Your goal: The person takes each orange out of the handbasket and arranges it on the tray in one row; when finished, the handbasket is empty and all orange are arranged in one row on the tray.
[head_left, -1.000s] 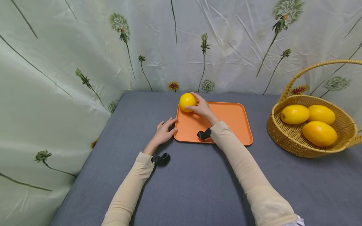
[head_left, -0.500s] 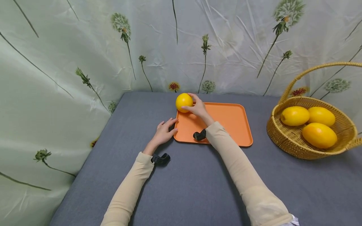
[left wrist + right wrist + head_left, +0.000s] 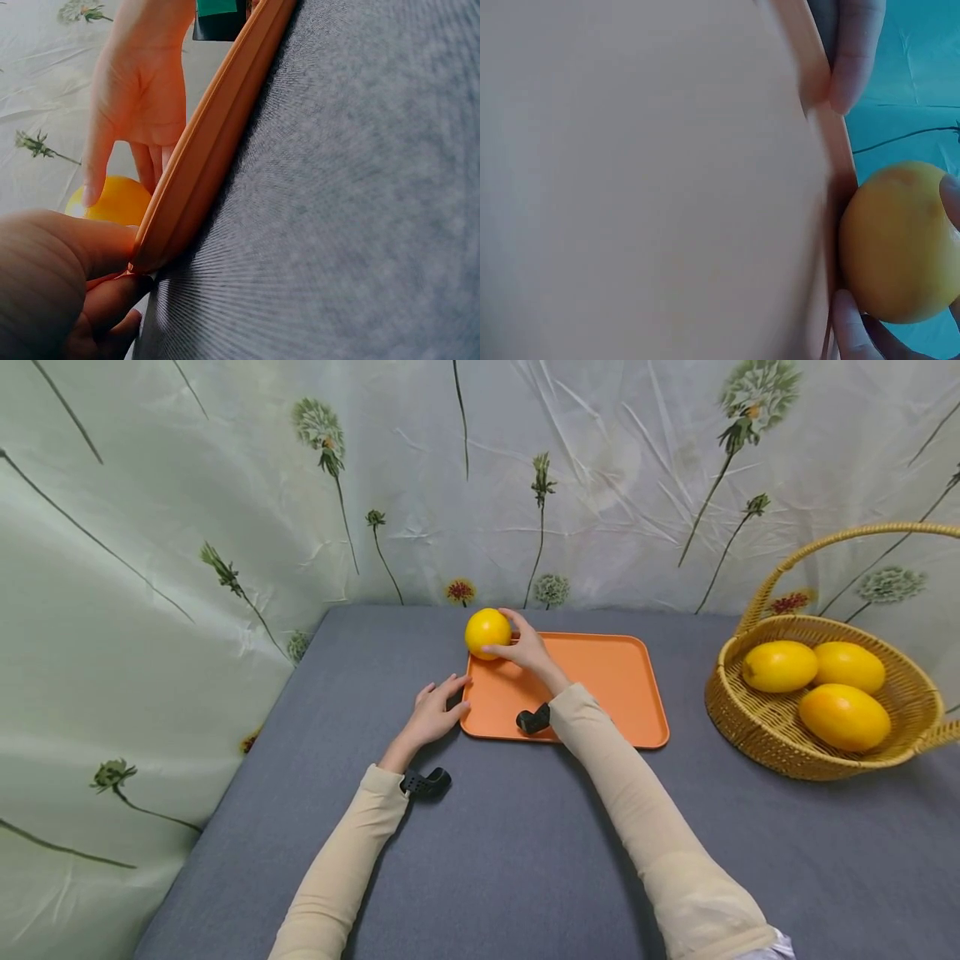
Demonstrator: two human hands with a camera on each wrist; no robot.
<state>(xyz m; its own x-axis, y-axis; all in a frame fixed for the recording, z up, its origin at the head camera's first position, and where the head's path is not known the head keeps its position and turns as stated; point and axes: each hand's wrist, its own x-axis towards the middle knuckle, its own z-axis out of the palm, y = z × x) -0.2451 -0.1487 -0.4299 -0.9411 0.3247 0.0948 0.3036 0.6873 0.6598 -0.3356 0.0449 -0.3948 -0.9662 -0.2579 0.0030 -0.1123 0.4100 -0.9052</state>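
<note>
A round yellow fruit [image 3: 487, 633] is at the far left corner of an orange tray [image 3: 592, 685], overlapping its rim in the head view. My right hand [image 3: 527, 650] holds this fruit [image 3: 900, 244] from its right side, with thumb and fingers spread around it. Nearer to me, my left hand [image 3: 433, 710] rests at the tray's left edge, its fingertips and thumb tip touching the rim. From the left wrist, my left thumb lies against the tray's rim [image 3: 202, 150], and the fruit [image 3: 116, 199] shows beyond it, partly hidden by the rim.
On the right stands a wicker basket [image 3: 795, 764] with a tall handle, holding three oval yellow fruits [image 3: 843, 717]. A grey cloth [image 3: 510, 852] covers the table. Pale flowered curtain [image 3: 480, 502] hangs along the table's back and left edges.
My right hand has carried the fruit slightly to the left, to the tray's corner, and has since held nearly still. My left hand has stayed in place at the rim.
</note>
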